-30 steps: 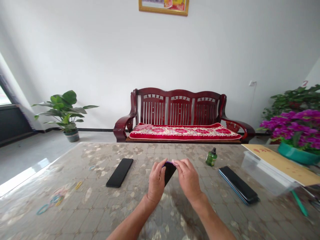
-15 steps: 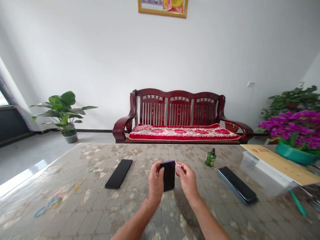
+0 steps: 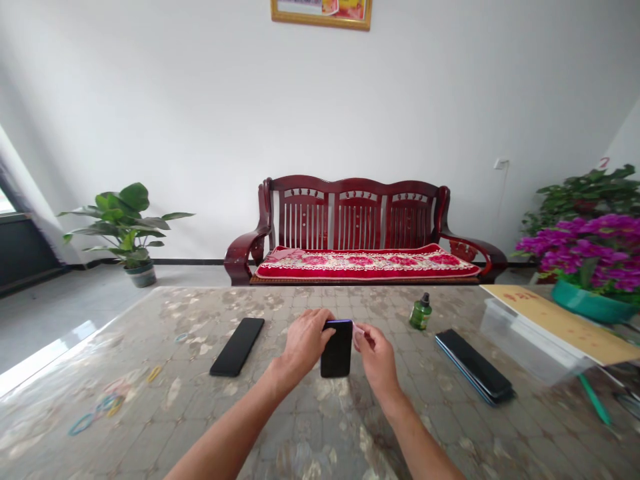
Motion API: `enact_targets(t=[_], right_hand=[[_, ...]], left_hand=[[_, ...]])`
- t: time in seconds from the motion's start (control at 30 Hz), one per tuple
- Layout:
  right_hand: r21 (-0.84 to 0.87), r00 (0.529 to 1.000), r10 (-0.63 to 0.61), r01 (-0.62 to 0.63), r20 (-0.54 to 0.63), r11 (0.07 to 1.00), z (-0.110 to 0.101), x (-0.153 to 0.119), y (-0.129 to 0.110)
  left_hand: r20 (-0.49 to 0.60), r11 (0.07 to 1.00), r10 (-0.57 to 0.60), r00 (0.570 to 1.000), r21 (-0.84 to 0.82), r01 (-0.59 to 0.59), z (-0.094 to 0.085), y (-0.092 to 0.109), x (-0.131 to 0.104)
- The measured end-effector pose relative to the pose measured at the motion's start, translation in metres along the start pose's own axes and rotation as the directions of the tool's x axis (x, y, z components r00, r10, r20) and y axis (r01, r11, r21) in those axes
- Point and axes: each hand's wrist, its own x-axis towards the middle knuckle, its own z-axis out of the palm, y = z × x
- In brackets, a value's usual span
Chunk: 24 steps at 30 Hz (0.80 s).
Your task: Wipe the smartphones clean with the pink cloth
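In the head view, the left hand's [image 3: 306, 340] grip holds the phone [image 3: 337, 355] near its top, over the worktop [image 3: 200, 417]. The right hand's [image 3: 377, 353] grip is narrow, pinching something pink [image 3: 357, 333] beside it. I think the phone should be held firmly and the pink bit moved gently. The screen faces the person, long side up and down.

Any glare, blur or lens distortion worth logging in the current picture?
Head view: bright glare on the floor at left, with a paler sheen over the left of the table cover; head view: the rubber bands look soft, and the pink item in the right hand is too indistinct to identify; head view: the wide lens seems to stretch things near the edges.
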Motion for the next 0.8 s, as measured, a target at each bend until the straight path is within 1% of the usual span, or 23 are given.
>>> enact_targets(t=[0.03, 0.1, 0.23, 0.33, 0.4, 0.5, 0.57, 0.63, 0.73, 0.8], right_hand=[[0.002, 1.0, 0.004, -0.004, 0.01, 1.0, 0.0, 0.0, 0.001], [0.003, 0.999, 0.018, -0.019, 0.04, 1.0, 0.0, -0.001, 0.001], [-0.017, 0.998, 0.025, -0.024, 0.056, 1.0, -0.001, -0.002, -0.001], [-0.033, 0.998, 0.018, -0.016, 0.055, 0.999, -0.002, -0.002, -0.003], [-0.043, 0.998, 0.013, -0.01, 0.062, 0.999, -0.002, -0.001, -0.006], [-0.067, 0.997, -0.018, 0.023, 0.071, 0.997, -0.006, 0.002, -0.013], [-0.104, 0.995, -0.058, 0.066, 0.077, 0.992, -0.008, 0.005, -0.021], [-0.156, 0.99, -0.104, 0.118, 0.09, 0.981, -0.011, 0.007, -0.028], [-0.248, 0.975, -0.181, 0.209, 0.131, 0.946, -0.012, 0.007, -0.032], [-0.32, 0.957, -0.238, 0.281, 0.167, 0.905, -0.013, 0.005, -0.031]], left_hand=[[0.037, 0.999, 0.033, 0.999, 0.032, -0.034, -0.005, 0.004, 0.003], [0.097, 0.992, 0.054, 0.994, 0.112, -0.065, -0.014, 0.012, 0.008], [0.205, 0.958, 0.078, 0.976, 0.255, -0.13, -0.022, 0.025, 0.017], [0.251, 0.944, 0.094, 0.963, 0.284, -0.166, -0.023, 0.031, 0.022], [0.255, 0.948, 0.103, 0.961, 0.266, -0.172, -0.023, 0.032, 0.023], [0.207, 0.967, 0.113, 0.972, 0.2, -0.155, -0.02, 0.028, 0.019], [0.139, 0.983, 0.103, 0.985, 0.136, -0.122, -0.014, 0.024, 0.013], [0.055, 0.996, 0.062, 0.997, 0.066, -0.065, -0.005, 0.018, 0.005], [-0.046, 0.999, 0.0, 0.999, -0.052, -0.002, 0.013, 0.008, -0.01], [-0.078, 0.993, -0.025, 0.997, -0.116, 0.016, 0.026, 0.002, -0.021]])
